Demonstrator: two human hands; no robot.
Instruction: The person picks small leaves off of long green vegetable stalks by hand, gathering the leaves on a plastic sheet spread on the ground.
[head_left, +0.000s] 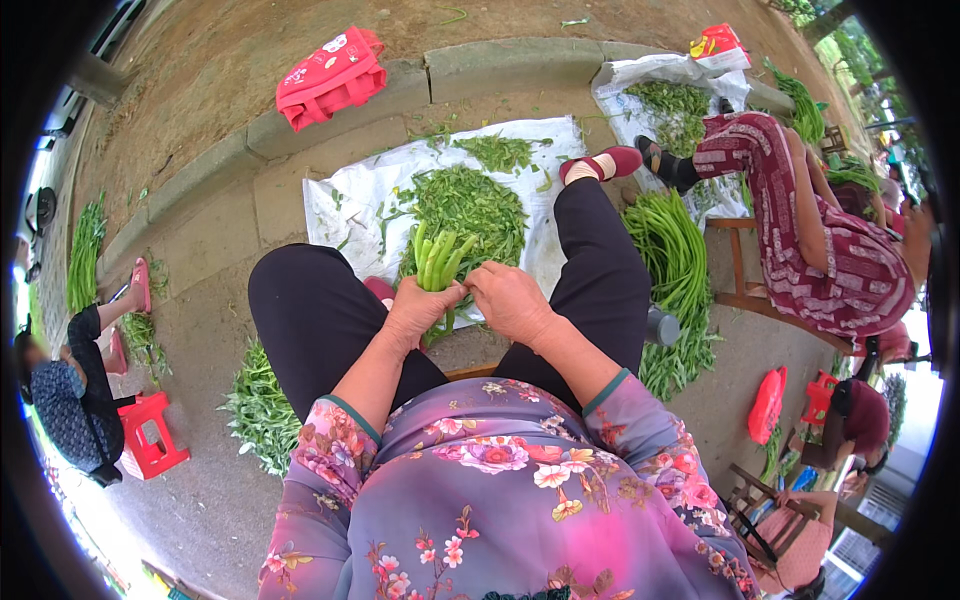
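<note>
My left hand (pixel 418 306) is wrapped round a bunch of thick green vegetable stems (pixel 440 258), their cut ends pointing up and away from me. Against its thumb side, my right hand (pixel 508 300) has its fingers pinched together; whatever lies between those fingertips is too small to make out. Just beyond both hands, a heap of chopped green leaves (pixel 470 212) covers part of a white woven sheet (pixel 345 205) on the ground between my feet.
Long green stalks (pixel 665 250) lie in a pile beside my right leg, near a grey cylinder (pixel 662 327). More leafy greens (pixel 262 410) rest by my left thigh. A red bag (pixel 332 78) sits on the kerb. One person (pixel 830 220) sits at right, another (pixel 70 400) at far left.
</note>
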